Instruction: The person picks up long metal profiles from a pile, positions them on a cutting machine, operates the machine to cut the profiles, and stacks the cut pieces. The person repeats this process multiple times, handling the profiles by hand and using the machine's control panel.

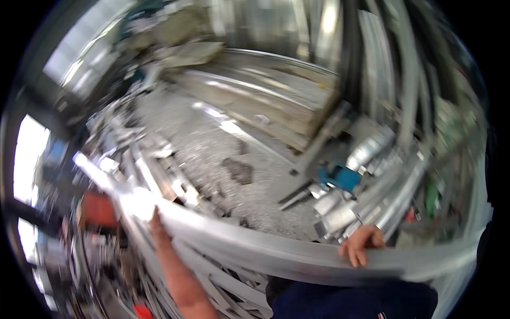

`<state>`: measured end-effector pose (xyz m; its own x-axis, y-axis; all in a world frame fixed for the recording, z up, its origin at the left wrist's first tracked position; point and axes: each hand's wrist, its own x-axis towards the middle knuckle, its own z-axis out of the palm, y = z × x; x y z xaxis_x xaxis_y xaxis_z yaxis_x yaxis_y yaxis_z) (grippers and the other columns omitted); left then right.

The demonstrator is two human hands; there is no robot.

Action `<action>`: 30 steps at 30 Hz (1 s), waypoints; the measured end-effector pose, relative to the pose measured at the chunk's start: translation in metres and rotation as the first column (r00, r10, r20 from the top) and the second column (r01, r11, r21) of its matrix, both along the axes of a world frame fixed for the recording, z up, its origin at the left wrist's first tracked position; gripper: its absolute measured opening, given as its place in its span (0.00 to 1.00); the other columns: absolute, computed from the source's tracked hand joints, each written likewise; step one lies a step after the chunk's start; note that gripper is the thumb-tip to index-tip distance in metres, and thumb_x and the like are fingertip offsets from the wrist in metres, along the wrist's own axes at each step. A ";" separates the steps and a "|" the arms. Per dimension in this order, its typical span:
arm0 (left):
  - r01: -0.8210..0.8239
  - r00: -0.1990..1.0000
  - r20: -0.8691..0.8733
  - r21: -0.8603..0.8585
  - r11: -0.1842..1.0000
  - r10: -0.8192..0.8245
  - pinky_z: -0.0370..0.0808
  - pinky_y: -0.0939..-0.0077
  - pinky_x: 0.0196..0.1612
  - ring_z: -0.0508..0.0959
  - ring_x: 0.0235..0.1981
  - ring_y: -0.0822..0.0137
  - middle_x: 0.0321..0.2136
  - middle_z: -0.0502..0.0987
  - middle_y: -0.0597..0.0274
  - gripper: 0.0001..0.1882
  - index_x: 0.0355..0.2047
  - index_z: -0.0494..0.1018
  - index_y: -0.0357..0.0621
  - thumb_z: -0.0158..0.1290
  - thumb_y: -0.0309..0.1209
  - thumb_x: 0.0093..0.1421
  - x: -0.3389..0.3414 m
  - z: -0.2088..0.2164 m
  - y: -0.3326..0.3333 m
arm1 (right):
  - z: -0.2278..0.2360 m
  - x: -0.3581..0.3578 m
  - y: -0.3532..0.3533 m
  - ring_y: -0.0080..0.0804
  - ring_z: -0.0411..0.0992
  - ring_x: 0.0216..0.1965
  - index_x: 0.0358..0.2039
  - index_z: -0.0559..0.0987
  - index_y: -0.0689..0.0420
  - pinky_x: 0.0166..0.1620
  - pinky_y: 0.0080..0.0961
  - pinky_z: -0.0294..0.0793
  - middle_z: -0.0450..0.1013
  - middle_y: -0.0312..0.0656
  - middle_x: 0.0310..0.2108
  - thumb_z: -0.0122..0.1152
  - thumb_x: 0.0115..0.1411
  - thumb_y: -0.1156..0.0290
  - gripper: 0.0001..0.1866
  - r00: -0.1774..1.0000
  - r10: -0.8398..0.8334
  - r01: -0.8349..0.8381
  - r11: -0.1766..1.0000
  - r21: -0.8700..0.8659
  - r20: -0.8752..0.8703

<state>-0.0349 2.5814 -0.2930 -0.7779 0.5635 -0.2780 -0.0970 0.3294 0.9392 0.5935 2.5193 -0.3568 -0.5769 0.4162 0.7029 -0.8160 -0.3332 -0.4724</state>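
One long silvery metal profile [239,240] lay crosswise before your navy top [353,302]; your right hand [363,244] held its upper edge under half-curled fingers; your left hand [155,222] met it farther left, finger closure too blurred to tell.

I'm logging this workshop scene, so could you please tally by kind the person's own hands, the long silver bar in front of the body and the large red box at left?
Hands: 2 (left hand, right hand)
Silver bar: 1
Red box: 1
Total: 4
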 end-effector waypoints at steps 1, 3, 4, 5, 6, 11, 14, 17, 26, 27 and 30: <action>-0.035 0.996 -0.079 -0.094 0.995 0.027 0.71 0.52 0.54 0.75 0.47 0.54 0.47 0.76 0.52 0.37 0.55 0.70 0.41 0.53 0.59 0.57 -0.034 -0.009 0.012 | 0.007 -0.023 0.022 0.45 0.78 0.38 0.52 0.71 0.76 0.63 0.49 0.57 0.79 0.49 0.30 0.48 0.68 0.56 0.29 0.999 0.007 -0.007 1.000 0.013 0.035; 0.207 0.977 -0.032 -0.104 0.973 -0.212 0.72 0.57 0.55 0.75 0.50 0.53 0.51 0.74 0.51 0.38 0.59 0.66 0.37 0.44 0.59 0.63 -0.079 0.002 0.049 | 0.042 -0.073 0.050 0.42 0.78 0.36 0.48 0.76 0.72 0.62 0.43 0.59 0.79 0.47 0.31 0.46 0.69 0.55 0.28 0.986 -0.085 0.103 0.986 -0.128 0.141; 0.324 0.901 0.247 0.162 0.932 -0.356 0.70 0.59 0.57 0.74 0.53 0.54 0.54 0.73 0.51 0.38 0.61 0.65 0.38 0.43 0.58 0.64 -0.114 -0.009 0.058 | 0.056 -0.094 0.064 0.40 0.78 0.35 0.46 0.77 0.72 0.61 0.42 0.61 0.79 0.47 0.30 0.47 0.69 0.56 0.27 0.981 -0.122 0.153 0.965 -0.213 0.154; 0.242 0.962 0.066 0.255 0.936 -0.267 0.66 0.60 0.61 0.70 0.57 0.55 0.58 0.69 0.52 0.38 0.62 0.63 0.38 0.46 0.56 0.63 -0.134 -0.024 0.066 | 0.071 -0.113 0.075 0.39 0.78 0.34 0.45 0.78 0.71 0.60 0.41 0.63 0.78 0.47 0.29 0.47 0.69 0.57 0.26 0.969 -0.173 0.219 0.930 -0.295 0.174; 0.166 0.985 0.006 0.244 0.956 -0.173 0.61 0.61 0.64 0.65 0.61 0.55 0.62 0.65 0.53 0.39 0.64 0.61 0.40 0.49 0.55 0.62 -0.163 -0.021 0.099 | 0.069 -0.140 0.097 0.37 0.78 0.34 0.44 0.79 0.71 0.59 0.40 0.64 0.78 0.47 0.29 0.48 0.69 0.58 0.25 0.970 -0.186 0.228 0.924 -0.308 0.159; 0.167 0.976 0.094 0.265 0.949 -0.198 0.59 0.57 0.65 0.61 0.64 0.53 0.65 0.60 0.51 0.44 0.67 0.56 0.41 0.53 0.56 0.59 -0.215 0.027 0.233 | 0.077 -0.257 0.199 0.37 0.79 0.32 0.46 0.78 0.72 0.60 0.38 0.65 0.77 0.48 0.26 0.52 0.66 0.63 0.21 0.959 -0.178 0.245 0.909 -0.336 0.219; 0.361 0.923 -0.014 0.374 0.854 -0.384 0.62 0.59 0.63 0.63 0.62 0.53 0.63 0.62 0.51 0.43 0.65 0.60 0.41 0.55 0.56 0.58 -0.317 0.025 0.310 | 0.103 -0.334 0.247 0.37 0.79 0.32 0.46 0.78 0.72 0.61 0.37 0.64 0.77 0.48 0.26 0.52 0.66 0.64 0.21 0.938 -0.253 0.323 0.887 -0.331 0.236; 0.218 0.956 0.112 0.347 0.912 -0.271 0.69 0.60 0.57 0.68 0.58 0.54 0.60 0.66 0.51 0.41 0.62 0.63 0.38 0.55 0.55 0.58 -0.364 0.056 0.377 | 0.124 -0.399 0.311 0.37 0.79 0.32 0.47 0.78 0.68 0.61 0.41 0.64 0.78 0.48 0.29 0.52 0.67 0.60 0.22 0.929 -0.313 0.356 0.902 -0.246 0.197; 0.272 0.938 0.067 0.460 0.845 -0.339 0.71 0.67 0.53 0.76 0.46 0.60 0.45 0.76 0.56 0.30 0.53 0.72 0.37 0.54 0.50 0.61 -0.483 0.027 0.608 | 0.081 -0.507 0.516 0.48 0.80 0.39 0.49 0.75 0.73 0.57 0.44 0.65 0.80 0.53 0.33 0.50 0.69 0.58 0.26 0.964 -0.245 0.253 0.965 -0.069 0.104; 0.262 0.925 0.123 0.475 0.840 -0.359 0.71 0.67 0.53 0.76 0.46 0.60 0.45 0.77 0.56 0.29 0.52 0.72 0.37 0.54 0.49 0.61 -0.486 0.026 0.628 | 0.071 -0.515 0.542 0.49 0.79 0.39 0.51 0.74 0.73 0.58 0.45 0.64 0.80 0.54 0.33 0.50 0.69 0.58 0.26 0.966 -0.230 0.238 0.970 -0.059 0.118; 0.187 0.915 0.240 0.458 0.869 -0.323 0.72 0.67 0.52 0.76 0.46 0.62 0.44 0.77 0.56 0.26 0.52 0.72 0.37 0.54 0.46 0.62 -0.478 0.028 0.698 | 0.073 -0.557 0.622 0.50 0.79 0.39 0.54 0.72 0.72 0.61 0.46 0.61 0.80 0.55 0.33 0.51 0.68 0.60 0.25 0.966 -0.223 0.232 0.971 -0.052 0.134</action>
<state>-0.5132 3.2796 -0.2648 -0.5075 0.8454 -0.1665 -0.3622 -0.0340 0.9315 0.0368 3.1416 -0.2835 -0.5437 0.5900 0.5969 -0.8093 -0.1800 -0.5591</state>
